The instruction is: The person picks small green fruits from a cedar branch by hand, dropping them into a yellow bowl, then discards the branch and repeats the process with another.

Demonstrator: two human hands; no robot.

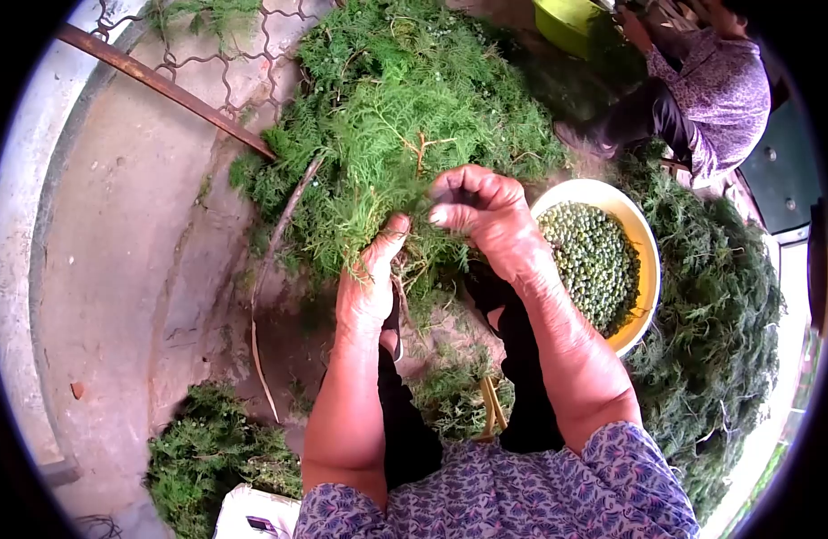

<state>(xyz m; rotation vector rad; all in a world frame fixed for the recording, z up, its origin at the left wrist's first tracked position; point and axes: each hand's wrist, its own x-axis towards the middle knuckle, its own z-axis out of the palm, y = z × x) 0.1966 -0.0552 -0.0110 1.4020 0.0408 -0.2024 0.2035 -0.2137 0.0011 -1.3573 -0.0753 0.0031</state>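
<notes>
My left hand (374, 274) is closed round the lower end of a feathery evergreen branch (387, 162), its thumb pointing up. My right hand (490, 216) is beside it, with thumb and index finger pinched together at the edge of the foliage. Whatever lies between those fingertips is too small to make out. Behind both hands rises a big pile of cut evergreen branches (468, 67). Close to my right forearm stands a yellow basin (646, 256), holding many small round green cones or berries (589, 265).
At upper right another person (710, 99) sits low beside a yellow-green tub (562, 27). More cut greenery (710, 332) is heaped along the right, and a smaller heap (212, 449) lies at lower left. A long bare stick (275, 242) and a rusty metal bar (162, 90) are on the left.
</notes>
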